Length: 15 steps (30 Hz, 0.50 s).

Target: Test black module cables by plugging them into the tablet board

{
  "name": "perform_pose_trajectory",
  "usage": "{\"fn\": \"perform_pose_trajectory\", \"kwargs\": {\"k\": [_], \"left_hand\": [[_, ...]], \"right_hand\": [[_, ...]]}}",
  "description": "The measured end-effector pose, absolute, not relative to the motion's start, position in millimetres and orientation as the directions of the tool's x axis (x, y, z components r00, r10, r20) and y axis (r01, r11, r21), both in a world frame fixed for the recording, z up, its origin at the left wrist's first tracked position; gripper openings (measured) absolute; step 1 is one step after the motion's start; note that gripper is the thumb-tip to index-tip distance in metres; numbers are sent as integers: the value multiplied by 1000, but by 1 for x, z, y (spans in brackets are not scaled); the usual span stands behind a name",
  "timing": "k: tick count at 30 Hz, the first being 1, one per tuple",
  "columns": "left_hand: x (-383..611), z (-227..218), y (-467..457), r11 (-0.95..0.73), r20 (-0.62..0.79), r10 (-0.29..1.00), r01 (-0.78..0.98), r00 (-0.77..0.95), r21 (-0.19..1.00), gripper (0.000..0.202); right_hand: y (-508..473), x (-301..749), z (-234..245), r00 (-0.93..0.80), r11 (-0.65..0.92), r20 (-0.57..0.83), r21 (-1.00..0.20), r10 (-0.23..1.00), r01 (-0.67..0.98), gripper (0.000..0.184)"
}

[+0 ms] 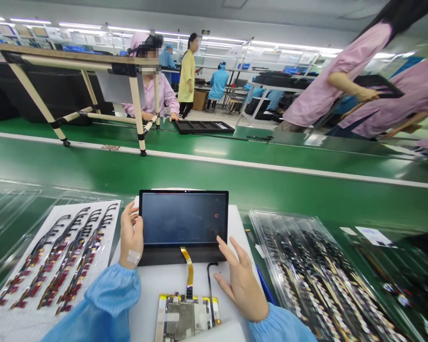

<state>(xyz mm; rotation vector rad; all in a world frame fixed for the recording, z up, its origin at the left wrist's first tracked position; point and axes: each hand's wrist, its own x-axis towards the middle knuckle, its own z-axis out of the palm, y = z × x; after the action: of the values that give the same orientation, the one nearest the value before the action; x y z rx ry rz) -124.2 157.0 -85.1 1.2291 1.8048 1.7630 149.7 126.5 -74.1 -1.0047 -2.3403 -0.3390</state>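
Note:
A dark tablet screen panel [184,219] with a small red dot stands tilted up on a white mat [153,285]. My left hand [131,237], a plaster on its back, is closed on the panel's left edge. My right hand [240,280] lies open with fingers spread, fingertips touching the panel's lower right corner. A yellow flex ribbon [188,268] and a thin black cable [209,285] run from the panel down to a circuit board [185,317] near me.
A white sheet [53,266] with several black flex cables lies to the left. Clear trays [317,280] of parts sit to the right. Beyond runs a green conveyor belt [214,171]. Across it a seated person in pink [151,95] works beside a black tray [204,126]; other people stand right.

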Motion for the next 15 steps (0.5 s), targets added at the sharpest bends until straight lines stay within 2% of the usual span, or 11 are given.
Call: {"fn": "perform_pose_trajectory", "kwargs": {"k": [15], "left_hand": [[-123, -80, 157, -101, 282, 751, 319, -597, 942, 39]], "right_hand": [[124, 147, -70, -536, 673, 585, -23, 608, 739, 54]]}}
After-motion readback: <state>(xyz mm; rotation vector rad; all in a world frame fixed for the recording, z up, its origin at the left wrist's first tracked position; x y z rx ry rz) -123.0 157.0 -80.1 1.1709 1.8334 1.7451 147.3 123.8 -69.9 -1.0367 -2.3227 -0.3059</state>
